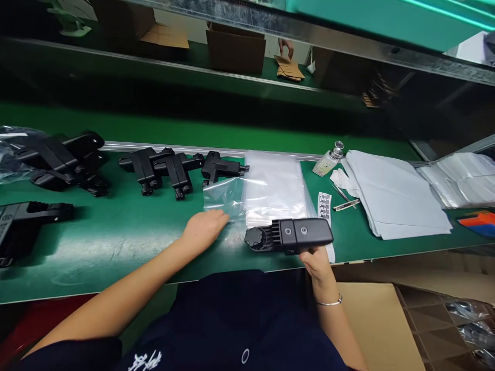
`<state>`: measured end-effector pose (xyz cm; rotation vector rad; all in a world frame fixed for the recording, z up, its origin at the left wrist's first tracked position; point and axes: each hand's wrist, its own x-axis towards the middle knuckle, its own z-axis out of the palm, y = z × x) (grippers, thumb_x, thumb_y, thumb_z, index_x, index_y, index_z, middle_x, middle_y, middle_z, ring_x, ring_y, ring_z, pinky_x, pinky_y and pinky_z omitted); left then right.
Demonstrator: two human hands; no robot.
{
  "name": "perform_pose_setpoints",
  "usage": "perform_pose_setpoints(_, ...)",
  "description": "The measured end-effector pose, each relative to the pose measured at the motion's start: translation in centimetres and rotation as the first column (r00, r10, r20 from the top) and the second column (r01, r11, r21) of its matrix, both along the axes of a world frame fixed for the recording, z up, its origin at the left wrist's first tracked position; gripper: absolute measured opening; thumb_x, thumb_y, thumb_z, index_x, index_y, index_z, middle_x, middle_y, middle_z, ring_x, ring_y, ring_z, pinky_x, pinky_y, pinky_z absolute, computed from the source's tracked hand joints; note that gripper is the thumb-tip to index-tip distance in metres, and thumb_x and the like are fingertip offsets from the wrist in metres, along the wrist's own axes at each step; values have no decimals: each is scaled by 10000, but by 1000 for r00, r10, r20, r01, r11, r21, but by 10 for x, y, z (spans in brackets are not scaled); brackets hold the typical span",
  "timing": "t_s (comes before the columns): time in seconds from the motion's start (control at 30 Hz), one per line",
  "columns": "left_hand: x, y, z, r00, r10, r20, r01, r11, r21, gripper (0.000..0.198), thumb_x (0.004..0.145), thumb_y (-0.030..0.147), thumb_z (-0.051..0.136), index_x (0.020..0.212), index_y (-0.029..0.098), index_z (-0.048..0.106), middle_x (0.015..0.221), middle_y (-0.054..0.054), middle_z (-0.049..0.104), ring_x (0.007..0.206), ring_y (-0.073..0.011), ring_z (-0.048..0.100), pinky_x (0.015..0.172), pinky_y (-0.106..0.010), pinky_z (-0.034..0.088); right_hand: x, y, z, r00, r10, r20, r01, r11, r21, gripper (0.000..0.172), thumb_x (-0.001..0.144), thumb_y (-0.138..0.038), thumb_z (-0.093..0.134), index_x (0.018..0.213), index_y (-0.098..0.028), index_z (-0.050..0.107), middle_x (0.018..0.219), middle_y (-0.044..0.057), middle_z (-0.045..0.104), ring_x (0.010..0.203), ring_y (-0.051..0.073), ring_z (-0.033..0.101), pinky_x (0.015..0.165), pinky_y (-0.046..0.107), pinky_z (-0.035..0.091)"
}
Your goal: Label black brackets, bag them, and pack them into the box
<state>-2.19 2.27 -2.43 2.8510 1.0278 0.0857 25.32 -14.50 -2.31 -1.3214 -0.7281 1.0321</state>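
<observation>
My right hand [317,262] is closed around a black plastic T-shaped device [307,233] with a ribbed neck and round marks on its side. It is held level above the front edge of the green bench. My left hand [207,229] has its fingers closed at the edge of a clear plastic bag [224,195], drawn leftward from a stack of clear bags [274,185]. Some of the left fingertips are hidden. Behind the bag lies another black device [222,168], and two more similar black devices [176,170] rest to its left.
A bagged pile of black devices [64,157] and a single black device [29,221] occupy the left. To the right are a pump bottle [328,159], label sheet [324,206], tweezers [346,205] and white sheets [396,193]. Across the line, another person's hand [286,47] touches cardboard pieces.
</observation>
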Motion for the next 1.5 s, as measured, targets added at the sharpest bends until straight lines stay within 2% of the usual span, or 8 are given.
perform_pose_setpoints(0.17,30,7,25,959,277,55,-281,954,103,319,935,84,343,1035,181,631,906,-102,677,786,-236,662,549,-292,400,-11,1,14,941,61,-332,-115,982,-147,549,713,-726,716,881,-203,732,746,80,745,750,288,736,601,390,623)
perform_pose_setpoints(0.47,50,-6,14,999,-44,-26,38,979,-202,232,985,241,388,975,198,615,936,-70,710,840,-218,674,625,-277,483,3,-6,5,791,31,-611,-152,977,-147,567,684,-693,765,946,-191,744,855,77,769,683,223,736,471,279,598)
perform_pose_setpoints(0.67,63,0,22,997,-6,77,31,944,-328,309,942,268,427,907,212,729,899,-57,691,888,-216,651,667,-273,482,3,-11,14,877,133,-462,-208,971,-114,575,680,-727,736,882,-189,758,757,63,743,589,208,680,463,292,553)
perform_pose_setpoints(0.87,67,-5,39,927,179,330,47,817,-575,244,907,267,443,1060,186,616,730,18,598,651,-145,567,607,-246,456,5,-2,13,867,478,-142,-498,848,-181,434,787,-565,733,989,-185,786,915,52,763,862,248,684,796,341,529)
perform_pose_setpoints(1.03,58,-23,46,948,-220,231,288,901,-324,264,976,239,347,1017,205,606,878,-31,665,786,-164,618,681,-256,459,3,5,-7,977,215,-8,-210,945,-251,460,781,-600,714,990,-195,776,917,52,766,865,254,677,785,347,520)
perform_pose_setpoints(1.17,64,-28,46,888,-417,195,445,886,-131,305,1021,254,315,1055,211,616,850,-44,662,785,-168,630,646,-251,441,-4,11,-7,971,239,30,-225,945,-238,448,728,-587,766,930,-188,775,888,53,760,839,250,665,763,343,515)
perform_pose_setpoints(1.33,60,-15,46,966,-126,224,178,957,-229,244,1002,242,364,1070,218,597,891,-18,700,737,-156,648,651,-247,454,-4,13,-7,984,90,-152,-127,959,-253,459,722,-643,748,708,-185,720,615,9,659,584,183,575,576,301,481)
perform_pose_setpoints(1.5,63,-14,48,974,-1,225,78,939,-335,230,989,255,420,1160,212,566,779,13,692,693,-180,673,673,-272,480,-14,16,-3,990,107,-87,-123,972,-199,404,756,-565,769,899,-187,761,841,42,739,815,220,651,733,304,526)
